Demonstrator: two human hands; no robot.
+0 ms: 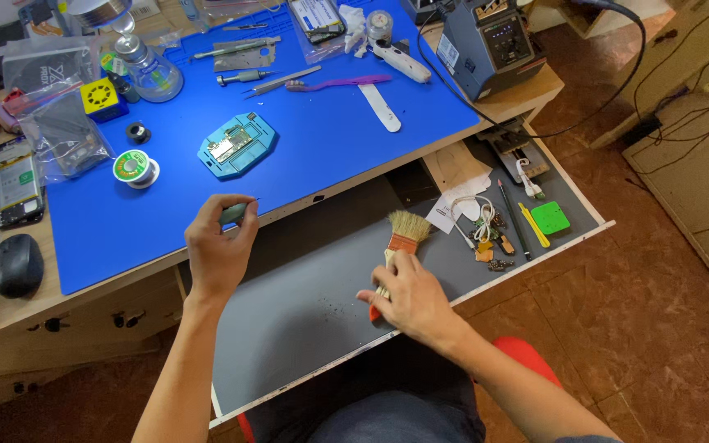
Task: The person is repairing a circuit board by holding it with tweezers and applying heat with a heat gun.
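My left hand point(219, 246) hovers over the front edge of the blue work mat point(322, 139), its fingers pinched on a small grey-green tool point(234, 213) with a thin tip. My right hand point(408, 297) rests in the pulled-out grey drawer point(289, 312) and grips the red handle of a paint brush point(404, 234), bristles pointing away from me. A light blue circuit-board holder point(238, 144) lies on the mat just beyond my left hand.
A solder spool point(134, 168), yellow cube point(102, 98), glass bottle point(148, 70), tweezers and a purple toothbrush point(338, 82) lie on the mat. A grey power unit point(490, 45) stands at the back right. The drawer's right end holds a green square part point(550, 217), pens, papers. A mouse point(15, 264) is left.
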